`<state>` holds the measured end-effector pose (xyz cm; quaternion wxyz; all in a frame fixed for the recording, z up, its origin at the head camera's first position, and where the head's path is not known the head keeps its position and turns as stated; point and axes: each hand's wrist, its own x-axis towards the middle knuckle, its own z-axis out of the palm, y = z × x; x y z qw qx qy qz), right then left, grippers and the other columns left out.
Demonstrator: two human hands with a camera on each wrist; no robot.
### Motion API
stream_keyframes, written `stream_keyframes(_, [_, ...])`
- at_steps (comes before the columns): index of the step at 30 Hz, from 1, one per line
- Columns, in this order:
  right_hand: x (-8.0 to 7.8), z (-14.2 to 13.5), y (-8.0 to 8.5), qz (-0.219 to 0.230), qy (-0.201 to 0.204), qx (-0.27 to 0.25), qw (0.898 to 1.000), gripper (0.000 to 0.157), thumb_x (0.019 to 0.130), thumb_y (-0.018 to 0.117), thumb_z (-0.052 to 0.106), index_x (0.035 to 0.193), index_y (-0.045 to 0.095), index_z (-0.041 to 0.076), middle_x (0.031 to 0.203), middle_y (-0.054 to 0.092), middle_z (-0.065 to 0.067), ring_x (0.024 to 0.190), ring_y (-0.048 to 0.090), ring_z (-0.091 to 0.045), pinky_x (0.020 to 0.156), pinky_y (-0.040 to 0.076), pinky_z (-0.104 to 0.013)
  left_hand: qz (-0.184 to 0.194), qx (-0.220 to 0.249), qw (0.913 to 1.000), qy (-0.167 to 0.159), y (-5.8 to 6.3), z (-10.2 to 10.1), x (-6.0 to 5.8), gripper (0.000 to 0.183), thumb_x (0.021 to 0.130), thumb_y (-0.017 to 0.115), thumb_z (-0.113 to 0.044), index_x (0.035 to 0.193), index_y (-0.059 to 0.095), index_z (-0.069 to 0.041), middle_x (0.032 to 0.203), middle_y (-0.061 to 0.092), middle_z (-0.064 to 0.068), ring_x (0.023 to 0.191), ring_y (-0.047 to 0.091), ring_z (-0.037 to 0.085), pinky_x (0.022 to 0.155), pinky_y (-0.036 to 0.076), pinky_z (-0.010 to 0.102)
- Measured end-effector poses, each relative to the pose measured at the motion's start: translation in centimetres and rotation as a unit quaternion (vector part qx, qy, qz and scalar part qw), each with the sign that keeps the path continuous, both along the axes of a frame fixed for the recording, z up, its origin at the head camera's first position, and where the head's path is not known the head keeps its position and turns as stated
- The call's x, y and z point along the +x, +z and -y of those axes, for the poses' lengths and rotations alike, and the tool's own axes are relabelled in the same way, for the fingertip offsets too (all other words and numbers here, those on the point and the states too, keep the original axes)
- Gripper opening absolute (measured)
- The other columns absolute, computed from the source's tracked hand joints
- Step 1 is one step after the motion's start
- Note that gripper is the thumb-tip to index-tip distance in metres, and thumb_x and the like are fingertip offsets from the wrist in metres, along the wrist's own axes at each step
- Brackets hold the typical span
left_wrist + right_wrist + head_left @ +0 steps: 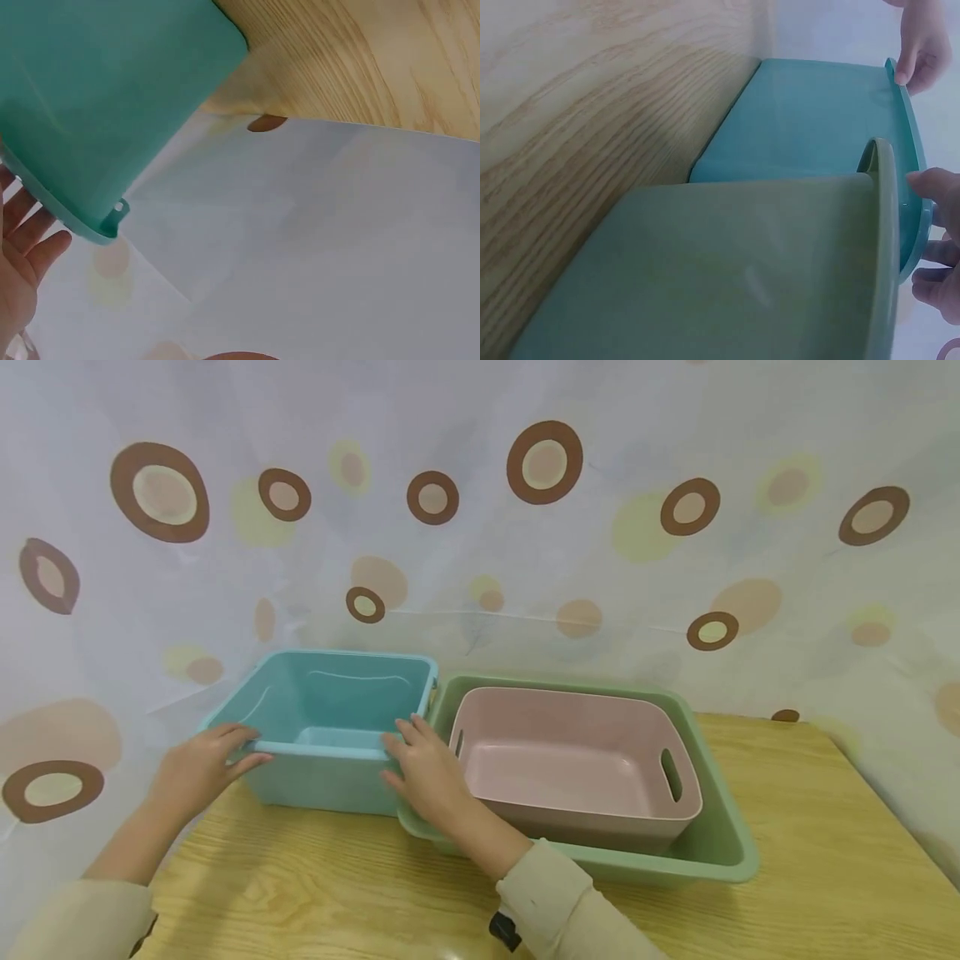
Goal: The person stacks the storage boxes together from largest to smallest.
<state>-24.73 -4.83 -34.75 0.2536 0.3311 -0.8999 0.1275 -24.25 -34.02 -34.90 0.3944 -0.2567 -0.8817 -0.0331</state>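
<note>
A light-blue plastic storage tub stands on the left part of the wooden table. My left hand grips its front rim near the left corner, fingertips over the edge and thumb along the outer wall. At the front right corner my right hand holds the same rim, with the thumb low on the outside and the fingers over the top. In the right wrist view both hands show along the rim of the tub. Inside, the tub's visible floor is bare.
Right beside the tub is a larger green basin, its rim close against the tub's side. A pink basket with handle slots sits inside it. Behind the wooden table hangs a white curtain with brown rings.
</note>
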Motion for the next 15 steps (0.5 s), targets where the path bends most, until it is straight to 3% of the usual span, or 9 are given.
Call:
stream_keyframes(4, [-0.3,0.2,0.2,0.001,0.005,0.002,1.0,0.037,0.079,0.07,0.025,0.113,0.065,0.011,0.121,0.06,-0.012,0.117,0.053,-0.029,0.099,0.044,-0.031,0.046,0.002,0.9988,0.014,-0.1,1.4,-0.1,0.048,0.076,0.062,-0.045,0.089,0.068,0.0,0.079,0.066,0.013,0.059,0.061,0.026,0.042,0.045,0.032])
stream_keyframes(6, [-0.3,0.2,0.3,0.001,0.006,0.005,1.0,0.035,0.079,0.069,0.026,0.111,0.066,0.011,0.12,0.061,-0.011,0.115,0.055,-0.028,0.097,0.045,-0.031,0.062,0.008,0.9979,0.018,-0.1,1.9,0.0,0.04,0.071,0.07,-0.034,0.091,0.067,0.0,0.081,0.066,0.014,0.064,0.062,0.028,0.045,0.047,0.034])
stream_keyframes(15, [-0.8,0.2,0.1,-0.045,0.011,0.023,0.999,0.032,0.076,0.067,0.035,0.098,0.071,0.012,0.101,0.068,-0.005,0.103,0.06,-0.021,0.09,0.049,-0.025,0.091,0.029,0.9953,0.015,0.0,2.7,-0.1,0.034,0.066,0.075,-0.019,0.092,0.067,0.001,0.085,0.066,0.015,0.077,0.063,0.033,0.059,0.051,0.043])
